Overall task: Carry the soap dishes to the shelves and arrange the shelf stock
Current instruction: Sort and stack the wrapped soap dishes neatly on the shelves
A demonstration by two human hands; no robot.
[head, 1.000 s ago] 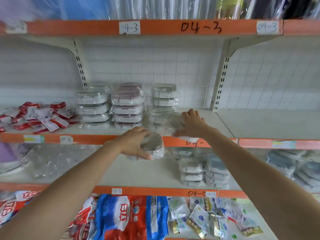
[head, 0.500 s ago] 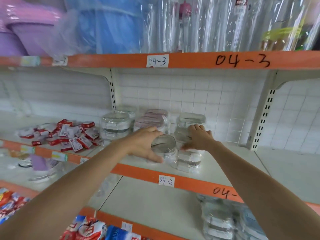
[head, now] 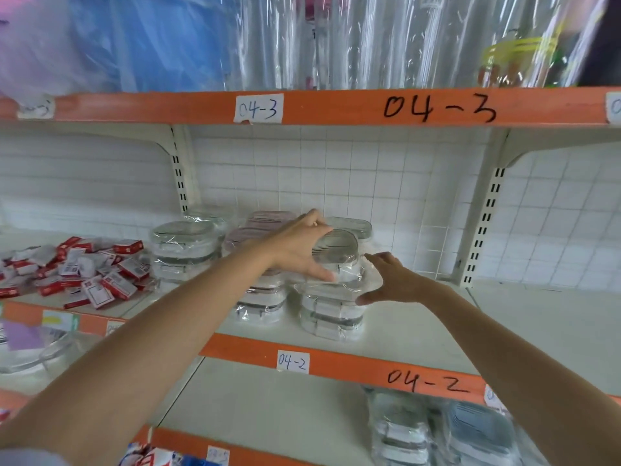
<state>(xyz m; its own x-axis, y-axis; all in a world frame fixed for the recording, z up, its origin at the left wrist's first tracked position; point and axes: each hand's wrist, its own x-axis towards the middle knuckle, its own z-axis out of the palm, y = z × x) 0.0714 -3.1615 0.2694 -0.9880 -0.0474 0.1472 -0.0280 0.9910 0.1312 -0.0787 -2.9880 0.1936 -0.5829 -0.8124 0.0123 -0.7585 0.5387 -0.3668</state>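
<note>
Shelf 04-2 (head: 336,356), orange-edged, white deck: wrapped soap dishes stocked in low stacks against the tiled back wall. Item in hand: one clear-wrapped soap dish (head: 336,252), lid up, held over the front right stack (head: 331,311) and seemingly touching its top. Left hand (head: 300,248): grip clamped on the dish, thumb under its near edge, fingers curled over the far side. Right hand (head: 391,280): fingers extended and apart, resting against the stack's loose wrap at its right side, holding nothing. Neighbouring stock: middle stack (head: 260,297) with pinkish lids just beside; left stack (head: 183,252) further along; heap of small red-and-white packets (head: 84,270) at the far left. Lower shelf: more wrapped dishes (head: 447,435). Handling note, as judgement: seat the dish square on the stack below, edges aligned, before releasing; slippery film makes sliding likely, so the right hand should brace the column while the left lowers and lets go last. Keep the column no taller than its neighbours, and clear of the middle stack.
</note>
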